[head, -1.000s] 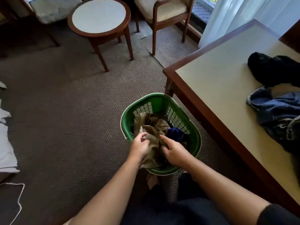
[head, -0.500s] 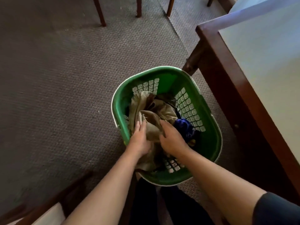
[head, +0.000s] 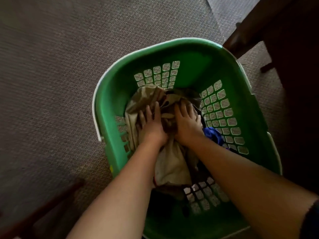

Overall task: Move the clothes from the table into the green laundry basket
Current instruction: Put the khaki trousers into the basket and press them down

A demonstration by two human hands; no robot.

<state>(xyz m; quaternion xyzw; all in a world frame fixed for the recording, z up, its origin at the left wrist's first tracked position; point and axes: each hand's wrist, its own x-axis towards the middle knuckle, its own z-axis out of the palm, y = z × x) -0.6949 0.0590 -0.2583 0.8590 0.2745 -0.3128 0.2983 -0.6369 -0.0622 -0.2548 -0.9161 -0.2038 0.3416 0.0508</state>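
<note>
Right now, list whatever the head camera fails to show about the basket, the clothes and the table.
Head view:
- Table top: cut off by the right edge; only its dark frame and leg show, so any clothes on it are unseen.
- Green laundry basket floor: covered by the tan garment, left forearm and right forearm.
- Blue garment: mostly behind the right forearm.

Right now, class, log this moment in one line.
left hand: presses khaki garment | right hand: presses it too | green basket: on carpet
</note>
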